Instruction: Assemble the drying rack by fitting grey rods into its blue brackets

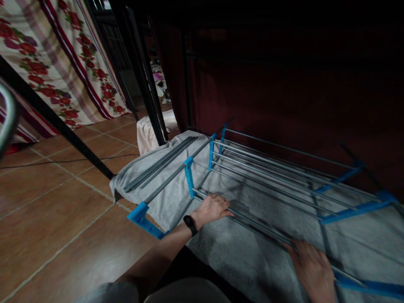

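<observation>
Curtain (47, 71) with red flowers hangs at far left, behind a slanting black bar (63, 126), and a dark cable (78, 160) trails over the tiled floor (78, 210). Moving right, loose grey tubes (160, 163) lie bundled on the grey cloth (129, 170), and beside them runs the rack's side tube (167, 183), with a blue corner bracket (139, 213) at its near end. Now the left hand (213, 207), black band on the wrist, pinching the front tubes (259, 227) between thumb and bunched fingers, just right of the middle blue bracket (189, 179)! Behind it, the rack's long tubes (265, 158) stretch rightward over the cloth, before a dark red panel (268, 88). And here's the right hand (312, 265), curled over those same front tubes, fingers together; its underside is hidden, so I can't tell how firmly it grips. Low at far right, another blue bracket (375, 287) sits at the tubes' end.
</observation>
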A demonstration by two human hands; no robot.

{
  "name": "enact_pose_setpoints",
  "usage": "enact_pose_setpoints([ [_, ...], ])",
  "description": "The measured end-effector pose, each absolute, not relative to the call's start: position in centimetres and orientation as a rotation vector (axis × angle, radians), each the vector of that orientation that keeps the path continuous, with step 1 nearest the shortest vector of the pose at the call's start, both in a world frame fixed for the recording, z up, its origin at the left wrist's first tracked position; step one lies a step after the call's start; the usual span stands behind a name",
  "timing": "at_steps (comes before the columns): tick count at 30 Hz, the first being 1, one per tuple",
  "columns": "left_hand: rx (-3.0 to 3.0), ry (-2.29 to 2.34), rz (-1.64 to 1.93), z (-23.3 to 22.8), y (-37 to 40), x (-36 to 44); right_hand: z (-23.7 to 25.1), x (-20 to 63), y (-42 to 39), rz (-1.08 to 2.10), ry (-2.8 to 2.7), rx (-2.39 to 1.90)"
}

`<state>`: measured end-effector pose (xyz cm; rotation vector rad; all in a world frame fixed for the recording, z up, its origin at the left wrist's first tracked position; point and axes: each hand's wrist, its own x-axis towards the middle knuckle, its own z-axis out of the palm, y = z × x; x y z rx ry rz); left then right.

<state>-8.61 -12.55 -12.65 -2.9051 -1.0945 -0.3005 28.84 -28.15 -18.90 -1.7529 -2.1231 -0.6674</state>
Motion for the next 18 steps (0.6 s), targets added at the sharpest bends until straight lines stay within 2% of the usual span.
enact_pose_setpoints([
  [18, -2.856, -1.119, -0.353, -12.6, -13.0, -8.6, -19.9, 29.8, -27.1, -0.808, -2.11, -1.46],
])
